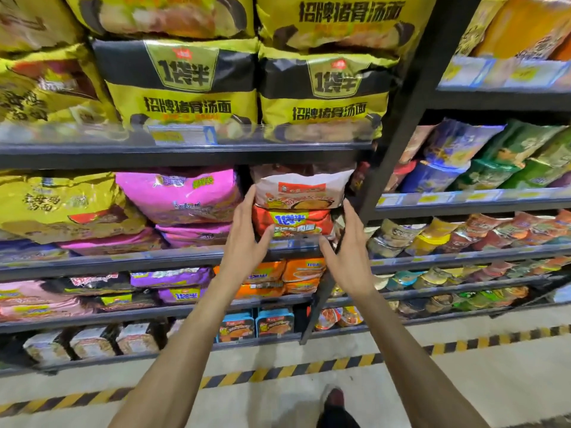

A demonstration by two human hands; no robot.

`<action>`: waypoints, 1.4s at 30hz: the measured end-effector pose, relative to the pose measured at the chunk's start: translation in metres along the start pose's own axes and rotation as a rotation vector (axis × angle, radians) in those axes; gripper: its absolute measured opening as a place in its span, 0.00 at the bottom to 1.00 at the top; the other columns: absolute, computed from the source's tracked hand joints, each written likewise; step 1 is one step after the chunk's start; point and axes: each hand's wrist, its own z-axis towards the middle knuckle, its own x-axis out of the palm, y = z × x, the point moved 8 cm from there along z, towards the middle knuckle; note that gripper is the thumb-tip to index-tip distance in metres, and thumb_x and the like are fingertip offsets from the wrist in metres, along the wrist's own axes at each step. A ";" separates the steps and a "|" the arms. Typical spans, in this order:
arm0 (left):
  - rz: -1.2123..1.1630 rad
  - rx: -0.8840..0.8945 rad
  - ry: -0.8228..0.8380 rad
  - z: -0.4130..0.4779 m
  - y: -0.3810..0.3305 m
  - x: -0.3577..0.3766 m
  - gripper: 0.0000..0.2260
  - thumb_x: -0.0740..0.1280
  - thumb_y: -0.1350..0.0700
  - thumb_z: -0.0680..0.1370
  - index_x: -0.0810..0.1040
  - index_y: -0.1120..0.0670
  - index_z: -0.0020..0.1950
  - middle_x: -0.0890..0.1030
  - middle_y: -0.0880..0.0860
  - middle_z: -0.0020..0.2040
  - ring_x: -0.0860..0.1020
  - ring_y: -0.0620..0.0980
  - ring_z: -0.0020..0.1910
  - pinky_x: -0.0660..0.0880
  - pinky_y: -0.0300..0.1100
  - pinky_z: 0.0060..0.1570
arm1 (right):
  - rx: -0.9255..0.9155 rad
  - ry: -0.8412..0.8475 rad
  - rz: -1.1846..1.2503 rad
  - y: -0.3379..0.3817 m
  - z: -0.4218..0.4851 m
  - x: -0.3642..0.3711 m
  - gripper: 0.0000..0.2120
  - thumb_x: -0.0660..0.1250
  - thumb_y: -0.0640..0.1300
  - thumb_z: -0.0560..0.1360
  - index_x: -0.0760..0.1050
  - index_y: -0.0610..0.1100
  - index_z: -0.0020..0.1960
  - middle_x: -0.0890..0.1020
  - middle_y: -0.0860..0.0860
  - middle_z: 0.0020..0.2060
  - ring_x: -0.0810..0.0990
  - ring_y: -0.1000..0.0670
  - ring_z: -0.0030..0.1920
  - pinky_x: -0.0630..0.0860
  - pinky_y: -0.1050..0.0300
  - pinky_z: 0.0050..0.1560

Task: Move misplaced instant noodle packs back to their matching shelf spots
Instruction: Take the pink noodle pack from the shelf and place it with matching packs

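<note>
Both hands are up at the second shelf in the head view, apart and flanking one stack. The left hand [247, 230] lays straight fingers along the left edge of the white pack [304, 188], with its thumb across the front of the red pack [293, 222] underneath. The right hand [347, 245] stands with straight fingers at the stack's right side, thumb stretched toward the shelf rail [154, 257]. Neither hand is curled round anything.

The white pack lies on the red one at the shelf's right end, near the black upright [398, 143] and beside pink packs [182, 196]. It differs from the pack below, so it is probably the misplaced one, about to be lifted out. Even pressure from both sides and a straight draw over the rail should keep the soft bag from crumpling or dragging the red pack along; the gap under the shelf above looks tight.

Yellow packs [182, 97] fill the shelf above, and cup noodles [432, 236] the next bay. The pale aisle floor carries striped tape [278, 370]; a shoe [335, 400] shows below.
</note>
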 end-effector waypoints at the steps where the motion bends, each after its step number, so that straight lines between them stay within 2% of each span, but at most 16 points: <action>1: -0.001 0.013 -0.021 0.004 0.003 0.006 0.37 0.68 0.52 0.82 0.48 0.48 0.84 0.59 0.51 0.81 0.59 0.46 0.80 0.63 0.43 0.73 | -0.007 -0.010 0.025 -0.004 0.009 0.004 0.38 0.66 0.48 0.81 0.45 0.57 0.81 0.53 0.55 0.80 0.54 0.52 0.80 0.63 0.45 0.76; 4: -0.035 0.005 -0.090 0.016 0.011 0.019 0.38 0.69 0.55 0.81 0.48 0.49 0.84 0.55 0.43 0.81 0.54 0.50 0.83 0.59 0.48 0.79 | -0.018 -0.027 0.061 -0.013 0.030 0.017 0.41 0.66 0.49 0.81 0.40 0.58 0.81 0.49 0.55 0.81 0.50 0.53 0.81 0.60 0.53 0.75; 7: -0.049 0.002 -0.140 0.028 0.017 0.027 0.38 0.70 0.54 0.81 0.48 0.44 0.83 0.56 0.47 0.82 0.55 0.54 0.82 0.59 0.56 0.78 | -0.061 -0.088 0.111 -0.015 0.046 0.024 0.41 0.66 0.46 0.81 0.40 0.56 0.81 0.48 0.53 0.81 0.49 0.54 0.81 0.58 0.51 0.78; 11: -0.016 -0.028 -0.138 0.040 0.025 0.032 0.40 0.71 0.51 0.80 0.46 0.38 0.80 0.59 0.54 0.82 0.60 0.59 0.81 0.64 0.62 0.74 | -0.047 -0.128 0.156 -0.020 0.064 0.032 0.42 0.67 0.46 0.81 0.39 0.62 0.79 0.47 0.51 0.82 0.51 0.54 0.81 0.60 0.54 0.75; 14: 0.022 -0.022 -0.123 0.052 0.031 0.034 0.39 0.72 0.47 0.79 0.48 0.36 0.79 0.64 0.58 0.80 0.67 0.60 0.77 0.70 0.63 0.70 | -0.077 -0.160 0.129 -0.019 0.074 0.034 0.42 0.66 0.49 0.81 0.38 0.62 0.79 0.44 0.52 0.82 0.44 0.67 0.77 0.54 0.67 0.72; 16: 0.020 -0.037 -0.098 0.059 0.035 0.036 0.39 0.72 0.44 0.77 0.46 0.33 0.76 0.67 0.58 0.78 0.71 0.60 0.74 0.73 0.62 0.67 | -0.113 -0.179 0.126 -0.020 0.079 0.034 0.42 0.67 0.49 0.81 0.39 0.60 0.80 0.44 0.52 0.82 0.42 0.70 0.75 0.52 0.75 0.69; 18: 0.014 -0.037 -0.087 0.062 0.038 0.039 0.41 0.72 0.42 0.77 0.42 0.30 0.73 0.69 0.58 0.78 0.73 0.60 0.73 0.74 0.62 0.66 | -0.131 -0.179 0.117 -0.023 0.083 0.035 0.42 0.68 0.48 0.80 0.40 0.57 0.81 0.45 0.52 0.82 0.46 0.68 0.75 0.57 0.69 0.69; 21: 0.003 -0.009 -0.102 0.063 0.040 0.040 0.42 0.73 0.44 0.76 0.41 0.30 0.72 0.70 0.58 0.77 0.75 0.60 0.71 0.75 0.62 0.65 | -0.147 -0.176 0.111 -0.026 0.085 0.039 0.45 0.69 0.46 0.79 0.38 0.60 0.80 0.46 0.52 0.82 0.48 0.67 0.76 0.61 0.61 0.68; 24: 0.000 0.009 -0.138 0.063 0.038 0.039 0.43 0.75 0.47 0.76 0.41 0.30 0.71 0.70 0.58 0.77 0.74 0.61 0.72 0.75 0.61 0.65 | -0.154 -0.160 0.122 -0.029 0.087 0.044 0.47 0.70 0.46 0.78 0.37 0.64 0.78 0.48 0.50 0.81 0.51 0.52 0.80 0.62 0.53 0.72; 26: -0.031 0.027 -0.163 0.063 0.032 0.040 0.43 0.75 0.49 0.76 0.43 0.31 0.72 0.67 0.59 0.78 0.70 0.59 0.75 0.73 0.59 0.68 | -0.157 -0.163 0.127 -0.031 0.089 0.044 0.48 0.72 0.45 0.76 0.39 0.62 0.79 0.51 0.49 0.81 0.53 0.48 0.80 0.61 0.49 0.74; 29: -0.087 0.070 -0.200 0.061 0.026 0.044 0.42 0.76 0.55 0.76 0.48 0.36 0.75 0.62 0.55 0.80 0.65 0.52 0.78 0.68 0.48 0.74 | -0.157 -0.196 0.123 -0.031 0.090 0.043 0.47 0.73 0.42 0.75 0.43 0.59 0.80 0.54 0.51 0.80 0.56 0.48 0.79 0.61 0.51 0.73; 32: -0.159 0.154 -0.237 0.052 0.022 0.042 0.43 0.75 0.59 0.77 0.50 0.43 0.79 0.55 0.32 0.77 0.59 0.34 0.77 0.61 0.29 0.72 | -0.185 -0.210 0.159 -0.029 0.085 0.041 0.49 0.73 0.41 0.75 0.42 0.63 0.79 0.54 0.61 0.78 0.55 0.57 0.78 0.59 0.52 0.75; 34: -0.175 0.194 -0.241 0.047 0.019 0.043 0.43 0.74 0.61 0.77 0.49 0.48 0.82 0.51 0.25 0.75 0.56 0.31 0.77 0.60 0.28 0.72 | -0.186 -0.204 0.179 -0.029 0.083 0.039 0.48 0.73 0.40 0.75 0.43 0.63 0.79 0.53 0.65 0.76 0.54 0.59 0.77 0.60 0.48 0.77; 38: -0.196 0.187 -0.261 0.033 0.014 0.040 0.42 0.74 0.62 0.77 0.49 0.45 0.81 0.50 0.28 0.77 0.53 0.32 0.79 0.59 0.31 0.74 | -0.197 -0.178 0.196 -0.022 0.073 0.037 0.46 0.72 0.41 0.76 0.45 0.62 0.79 0.53 0.70 0.75 0.55 0.59 0.77 0.62 0.45 0.77; 40: -0.192 0.172 -0.275 0.023 0.015 0.037 0.42 0.74 0.62 0.77 0.50 0.44 0.80 0.52 0.33 0.77 0.55 0.30 0.78 0.59 0.28 0.73 | -0.202 -0.169 0.203 -0.020 0.066 0.035 0.45 0.72 0.41 0.76 0.46 0.63 0.78 0.56 0.67 0.74 0.57 0.56 0.77 0.63 0.43 0.76; 42: -0.193 0.144 -0.282 0.014 0.018 0.035 0.42 0.75 0.62 0.77 0.52 0.41 0.80 0.54 0.32 0.75 0.57 0.30 0.77 0.60 0.29 0.73 | -0.198 -0.162 0.208 -0.019 0.057 0.035 0.45 0.72 0.41 0.76 0.47 0.66 0.78 0.58 0.65 0.73 0.59 0.53 0.77 0.64 0.42 0.75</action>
